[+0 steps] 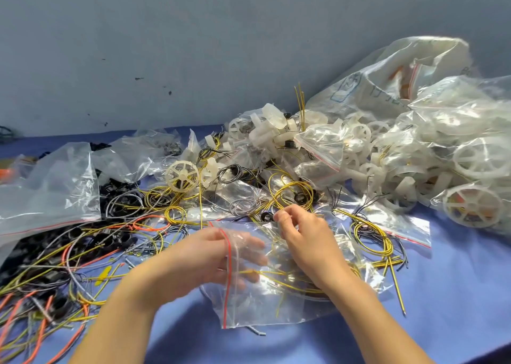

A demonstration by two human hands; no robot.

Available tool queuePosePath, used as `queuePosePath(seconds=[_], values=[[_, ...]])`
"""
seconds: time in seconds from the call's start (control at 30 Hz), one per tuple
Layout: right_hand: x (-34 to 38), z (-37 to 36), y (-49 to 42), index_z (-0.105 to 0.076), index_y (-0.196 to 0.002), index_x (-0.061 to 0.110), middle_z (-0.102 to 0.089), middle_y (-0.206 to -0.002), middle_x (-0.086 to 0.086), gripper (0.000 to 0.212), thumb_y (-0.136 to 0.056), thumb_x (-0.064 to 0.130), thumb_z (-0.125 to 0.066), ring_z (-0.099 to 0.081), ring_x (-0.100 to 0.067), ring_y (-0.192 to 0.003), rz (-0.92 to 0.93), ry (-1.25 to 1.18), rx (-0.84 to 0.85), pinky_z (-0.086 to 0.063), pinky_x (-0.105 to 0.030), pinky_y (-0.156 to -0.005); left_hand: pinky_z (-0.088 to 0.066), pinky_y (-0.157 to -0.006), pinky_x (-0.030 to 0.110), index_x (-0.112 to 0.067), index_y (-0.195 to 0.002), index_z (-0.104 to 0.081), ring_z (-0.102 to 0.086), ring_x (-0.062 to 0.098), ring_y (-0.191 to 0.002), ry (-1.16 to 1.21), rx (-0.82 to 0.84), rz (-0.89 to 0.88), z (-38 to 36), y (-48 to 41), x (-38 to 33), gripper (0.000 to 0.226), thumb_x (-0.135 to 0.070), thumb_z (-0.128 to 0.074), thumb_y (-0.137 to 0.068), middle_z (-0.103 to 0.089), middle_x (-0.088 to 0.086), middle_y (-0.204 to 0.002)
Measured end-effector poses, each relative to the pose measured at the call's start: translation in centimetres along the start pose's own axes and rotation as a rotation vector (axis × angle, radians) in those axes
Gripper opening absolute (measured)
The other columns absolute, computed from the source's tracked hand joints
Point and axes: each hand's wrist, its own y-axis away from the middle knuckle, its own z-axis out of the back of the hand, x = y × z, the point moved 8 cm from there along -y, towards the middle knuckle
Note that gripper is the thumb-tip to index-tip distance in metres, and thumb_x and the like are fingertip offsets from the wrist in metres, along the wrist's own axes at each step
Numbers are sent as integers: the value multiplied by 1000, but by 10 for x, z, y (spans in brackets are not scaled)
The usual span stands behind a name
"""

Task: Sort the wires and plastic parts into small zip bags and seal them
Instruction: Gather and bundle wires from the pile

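A small clear zip bag (257, 302) with a red seal strip lies in front of me with its mouth to the left, and thin yellow wires (279, 276) are inside it. My left hand (210, 255) is pushed into the bag's mouth, fingers spread and showing through the plastic. My right hand (298, 231) hovers over the bag's far side, fingers curled, pinching thin yellow wire strands near a small black part (266, 216). Coils of yellow wire (293, 195) lie just beyond my hands.
Loose yellow, orange and grey wires with black parts (55, 258) cover the blue table at left. White plastic wheels (182, 174) and filled bags (442, 142) pile up at right and behind. A large clear bag (49, 192) lies far left. Bare blue surface (456, 294) shows front right.
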Motion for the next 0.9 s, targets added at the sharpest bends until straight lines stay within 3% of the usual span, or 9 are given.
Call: queuePosePath(seconds=[0.07, 0.13, 0.2, 0.27, 0.47, 0.57, 0.63, 0.73, 0.9], values=[[0, 1, -1, -66, -91, 21, -67, -79, 1, 30, -100, 39, -44, -60, -24, -78, -12, 55, 16, -48, -39, -70, -57, -56, 26, 1, -108, -68, -72, 27, -73, 85, -56, -41, 19, -1, -4, 27, -16, -50, -98, -74, 15, -98], [0, 5, -5, -66, -87, 18, -67, -77, 0, 31, -99, 38, -45, -60, -24, -76, -32, 74, 4, -49, -39, -68, -53, -47, 24, -1, -100, -69, -65, 20, -58, 133, -314, -118, 55, -2, -10, 23, -18, -54, -97, -71, 10, -83], [2, 11, -8, -65, -84, 17, -66, -72, 0, 31, -98, 37, -46, -59, -24, -74, -36, 56, -30, -46, -38, -65, -49, -45, 23, -11, -94, -68, -59, 15, -53, -54, -555, -218, 78, -3, -22, 20, -19, -50, -100, -66, 7, -80], [4, 15, -11, -64, -83, 18, -66, -70, 2, 30, -98, 37, -46, -60, -21, -72, -31, 15, -53, -46, -38, -65, -49, -57, 28, -20, -97, -66, -58, 16, -65, -293, -670, -304, 77, -9, -37, 17, -21, -49, -100, -66, 5, -88], [-3, 32, -22, -68, -94, 25, -67, -74, 5, 20, -96, 30, -49, -63, -19, -71, -96, -167, -120, -49, -35, -69, -41, -91, 32, -20, -133, -56, -56, 19, -109, -695, -705, -321, 58, -47, -51, 35, -27, -47, -99, -58, 3, -127], [-13, 50, -31, -66, -94, 27, -65, -70, 5, 19, -97, 22, -48, -56, -12, -54, -169, -466, -184, -44, -25, -51, -36, -108, 43, -19, -138, -51, -48, 30, -124, -760, -760, -257, 61, -63, -48, 40, -25, -46, -99, -48, 11, -139], [-19, 63, -35, -65, -92, 26, -62, -68, 3, 21, -99, 18, -47, -52, -9, -46, -210, -624, -222, -38, -18, -42, -31, -112, 45, -19, -140, -48, -40, 31, -132, -774, -785, -221, 64, -70, -45, 41, -25, -44, -99, -42, 13, -144], [-30, 75, -37, -65, -91, 24, -61, -62, 7, 23, -99, 16, -45, -51, -8, -43, -285, -754, -247, -37, -19, -39, -27, -113, 45, -19, -140, -46, -34, 31, -136, -756, -812, -210, 69, -74, -44, 43, -24, -43, -98, -37, 15, -147], [-45, 86, -36, -65, -97, 20, -60, -56, 10, 23, -100, 14, -43, -50, -8, -40, -365, -845, -282, -34, -16, -38, -37, -108, 50, -22, -140, -48, -48, 36, -123, -766, -786, -177, 68, -81, -41, 44, -25, -42, -97, -43, 16, -141]])
